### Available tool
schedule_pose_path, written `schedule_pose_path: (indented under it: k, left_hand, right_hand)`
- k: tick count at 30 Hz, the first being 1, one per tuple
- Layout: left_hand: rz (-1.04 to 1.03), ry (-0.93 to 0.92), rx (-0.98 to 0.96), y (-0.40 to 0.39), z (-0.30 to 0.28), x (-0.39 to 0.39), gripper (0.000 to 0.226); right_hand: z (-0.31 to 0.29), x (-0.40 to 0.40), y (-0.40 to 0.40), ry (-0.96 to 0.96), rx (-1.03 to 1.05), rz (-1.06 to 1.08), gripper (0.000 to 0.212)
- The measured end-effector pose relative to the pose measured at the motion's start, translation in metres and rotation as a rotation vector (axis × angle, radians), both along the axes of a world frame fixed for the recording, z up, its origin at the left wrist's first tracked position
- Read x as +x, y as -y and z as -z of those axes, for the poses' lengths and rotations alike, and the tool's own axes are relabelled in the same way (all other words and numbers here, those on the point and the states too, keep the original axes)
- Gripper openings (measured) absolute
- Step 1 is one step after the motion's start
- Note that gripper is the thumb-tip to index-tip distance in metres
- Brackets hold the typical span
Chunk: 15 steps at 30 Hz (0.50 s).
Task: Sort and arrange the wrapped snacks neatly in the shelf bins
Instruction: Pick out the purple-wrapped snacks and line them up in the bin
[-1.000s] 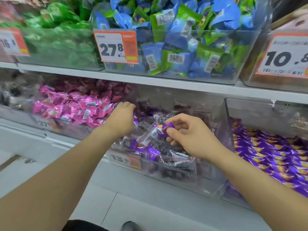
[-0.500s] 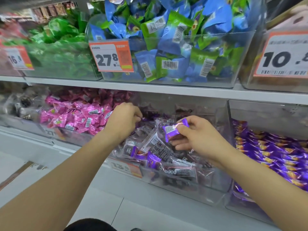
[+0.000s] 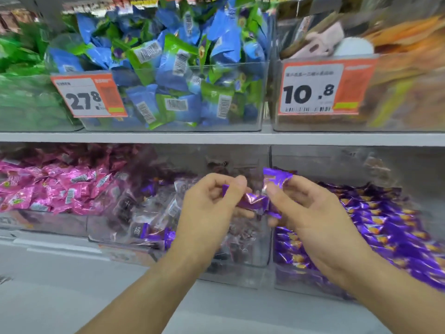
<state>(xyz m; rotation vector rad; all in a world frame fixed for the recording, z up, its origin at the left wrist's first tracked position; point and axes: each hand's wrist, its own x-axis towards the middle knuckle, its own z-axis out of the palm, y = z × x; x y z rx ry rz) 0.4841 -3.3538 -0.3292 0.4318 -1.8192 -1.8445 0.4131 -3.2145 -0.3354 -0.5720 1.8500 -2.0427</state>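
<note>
Both hands meet in front of the middle clear bin [image 3: 240, 259] on the lower shelf. The left hand [image 3: 209, 208] pinches one end of a purple wrapped snack [image 3: 252, 202] between thumb and forefinger, its other fingers curled beneath. The right hand [image 3: 310, 213] pinches a second purple wrapped snack [image 3: 277, 179] at its lower edge, so that this wrapper stands up above the thumb. The two snacks touch or nearly touch where the hands come together; motion blur leaves it unclear whether the right hand's fingers also hold the first snack.

The middle bin holds a loose heap of clear and purple packets [image 3: 149, 213]. Just left of the middle bin lies a pile of pink wrapped snacks [image 3: 60, 186]. Just right of it, a bin of purple snacks with orange marks [image 3: 385, 225] is laid in rows.

Above the middle bin, past the white shelf edge [image 3: 216, 138], an upper bin is filled with blue and green packets [image 3: 173, 75] and bears a price tag reading 27.8 [image 3: 88, 96]. To the right of that one, another upper bin carries a tag reading 10.8 [image 3: 322, 89]; its contents are too blurred to name. Green packets [image 3: 26, 92] fill the bin at the far upper left.
</note>
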Motion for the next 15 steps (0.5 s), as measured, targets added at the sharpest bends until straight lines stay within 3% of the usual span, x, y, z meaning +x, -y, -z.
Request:
schedule_pose_path:
  k: [2, 9, 15]
  left_hand:
    - [-0.005, -0.044, -0.058, -0.008, 0.003, -0.004, 0.008]
    - [0.126, -0.101, -0.221, -0.012, 0.007, -0.025, 0.040]
    - [0.203, -0.002, -0.120, -0.020, 0.015, -0.024, 0.026]
  right_hand:
    - [-0.001, -0.002, -0.014, 0.014, -0.030, -0.028, 0.013]
    - [-0.011, -0.025, -0.045, 0.081, -0.096, 0.030, 0.019]
    - [-0.006, -0.027, -0.050, -0.023, 0.029, 0.073, 0.028]
